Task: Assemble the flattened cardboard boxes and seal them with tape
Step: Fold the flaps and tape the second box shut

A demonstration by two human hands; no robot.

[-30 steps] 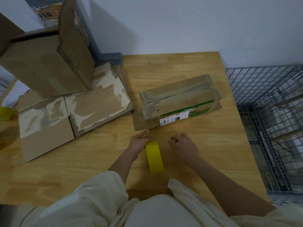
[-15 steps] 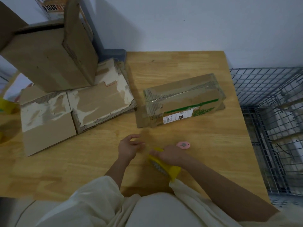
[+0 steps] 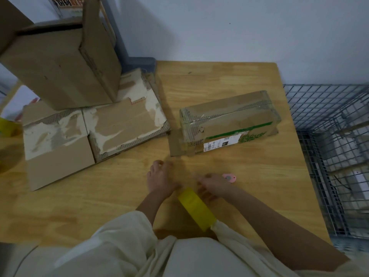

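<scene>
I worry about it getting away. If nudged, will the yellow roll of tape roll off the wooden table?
The yellow roll of tape looks round and stands on edge, so it probably rolls easily. It sits near the wooden table's front edge, so it might drop off.

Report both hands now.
Left hand: open, holding nothing.
Right hand: fingers on the yellow tape roll; grip cannot be told.

The near end of the yellow tape roll is hidden behind a cream sleeve. The right hand is blurred, so whether its fingers touch the roll cannot be told. Just beyond that hand, a small pink object is partly covered. Far left of the roll, a yellow thing is cut off by the edge.
</scene>
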